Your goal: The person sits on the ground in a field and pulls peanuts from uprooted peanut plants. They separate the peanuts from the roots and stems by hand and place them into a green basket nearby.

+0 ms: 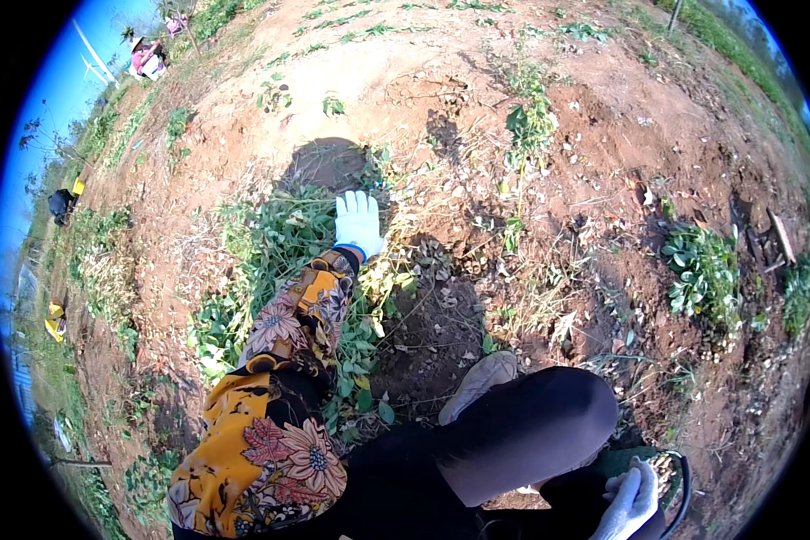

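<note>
My left hand (359, 221), in a white glove with a blue cuff edge, lies back up with its fingers extended. It is over the edge of a heap of pulled green leafy plants (287, 226), at some yellowed stems (378, 273). Nothing shows in its grasp, though the palm side is hidden. My right hand (626, 501), in a pale glove, is low at the right, by a dark green bucket (617, 462). Small pale pods (664, 469), which look like peanuts, are in the bucket. The right fingers are bent, and whether they hold anything is unclear.
My shoe (479, 385) rests on bare brown soil. A leafy clump (702, 270) and a wooden piece (781, 236) lie to the right. An upright weed (530, 128) stands ahead. Other people, one person (147, 59) among them, are far off at the left.
</note>
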